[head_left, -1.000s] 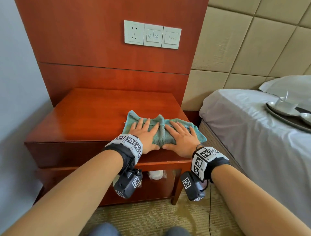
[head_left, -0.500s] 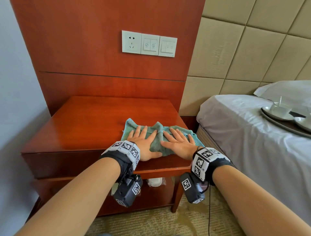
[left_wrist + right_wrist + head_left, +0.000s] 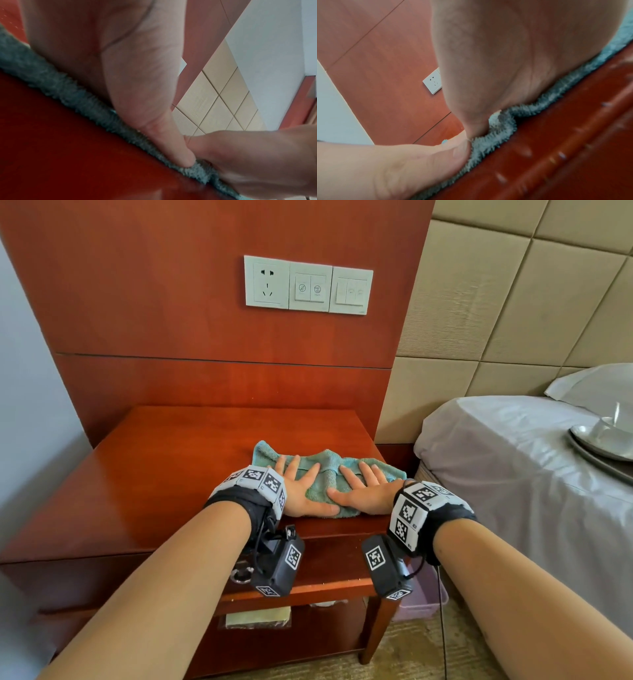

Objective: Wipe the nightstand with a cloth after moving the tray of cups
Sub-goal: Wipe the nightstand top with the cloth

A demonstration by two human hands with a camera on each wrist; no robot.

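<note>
Already the tray [image 3: 603, 455] is off the nightstand [image 3: 164, 474] and sits on the bed [image 3: 513, 474] at about three o'clock from my hands, so by my reckoning the first half of the job is done. It holds at least one cup [image 3: 613, 428] on a saucer; the frame cuts off the rest, so I cannot tell how many there are. What is left is the wiping, and I judge that to be under way rather than finished: the cloth [image 3: 329, 470] lies bunched at the near right part of the top, at roughly five o'clock on it, while the far and left stretches toward ten o'clock show bare wood. My left hand [image 3: 301, 491] and my right hand [image 3: 366, 491] lie flat on the cloth side by side, fingers straight and spread, thumbs touching, pressing down and grasping nothing. On the low shelf under the top I see a wrapped packet [image 3: 257, 618], though I cannot make out what it is.
</note>
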